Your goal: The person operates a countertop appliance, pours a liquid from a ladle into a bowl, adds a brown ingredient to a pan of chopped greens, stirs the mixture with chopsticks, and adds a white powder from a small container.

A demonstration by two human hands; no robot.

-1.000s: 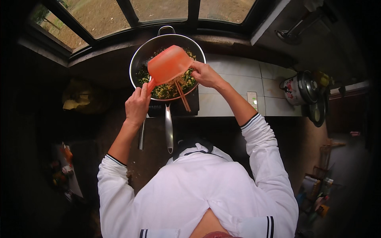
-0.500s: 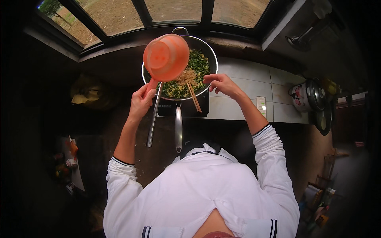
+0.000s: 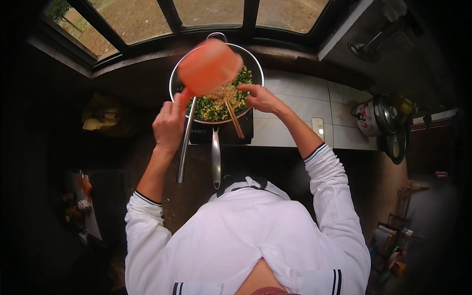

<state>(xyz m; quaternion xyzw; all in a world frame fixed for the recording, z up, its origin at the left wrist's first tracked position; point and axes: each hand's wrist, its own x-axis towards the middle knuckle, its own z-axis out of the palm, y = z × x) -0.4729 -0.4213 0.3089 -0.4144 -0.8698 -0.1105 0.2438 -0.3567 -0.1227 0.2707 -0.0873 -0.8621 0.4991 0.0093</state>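
Observation:
My left hand [image 3: 168,127] grips the handle of an orange plastic dipper [image 3: 209,66], which is tipped over the pan and blurred by motion. Chopped greens with yellow bits [image 3: 209,109] fill the pan [image 3: 256,69], and a light-brown shredded heap [image 3: 227,92] lies on top. My right hand [image 3: 263,99] hovers at the pan's right side, index finger stretched toward the heap, other fingers loosely bent, nothing visible in it. A pair of wooden chopsticks [image 3: 235,120] leans on the near rim. Left of the pan's handle [image 3: 216,160] sticks out the long metal handle of a utensil [image 3: 185,150]; its head is hidden.
Under the pan sits a black cooktop [image 3: 247,130]. On the tiled counter [image 3: 290,98] to the right lie a phone [image 3: 318,126] and a flowered rice cooker [image 3: 371,117]. A yellow bag [image 3: 105,120] is at the left. Windows [image 3: 209,12] line the back.
The dipper has tilted further over and shifted up and right relative to the pan. My right hand has moved slightly inward over the pan's edge, its index finger closer to the heap.

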